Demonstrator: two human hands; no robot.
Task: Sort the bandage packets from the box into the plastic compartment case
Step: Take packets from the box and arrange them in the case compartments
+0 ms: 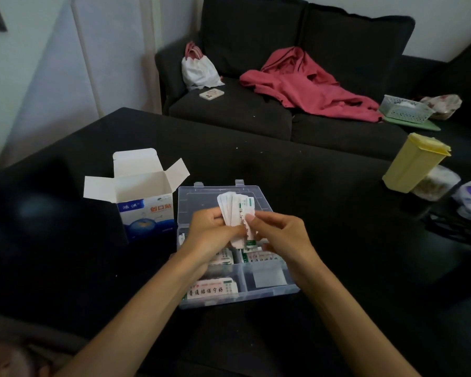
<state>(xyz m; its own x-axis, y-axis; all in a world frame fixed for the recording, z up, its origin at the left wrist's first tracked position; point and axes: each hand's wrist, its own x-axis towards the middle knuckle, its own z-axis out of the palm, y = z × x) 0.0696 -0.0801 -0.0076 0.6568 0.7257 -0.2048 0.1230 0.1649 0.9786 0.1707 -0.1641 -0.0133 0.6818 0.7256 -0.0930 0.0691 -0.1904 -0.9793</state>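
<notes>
Head view shows both hands over the open clear plastic compartment case [185,202]: the left hand [208,231] curls around a fanned bunch of white bandage packets [233,210], too overlapped to count, while the right hand [279,232] pinches one packet at the bunch's edge between thumb and fingertips. One opened blue-and-white box [144,202] stands just left of the case on the dark surface [310,186]. Of the compartments visible, three hold packets, and the near right one holds a white sheet.

surface: dark table [297,186] | on it: open box [144,202]; clear compartment case [259,202]; yellow container [413,161], apparently lidded
</notes>
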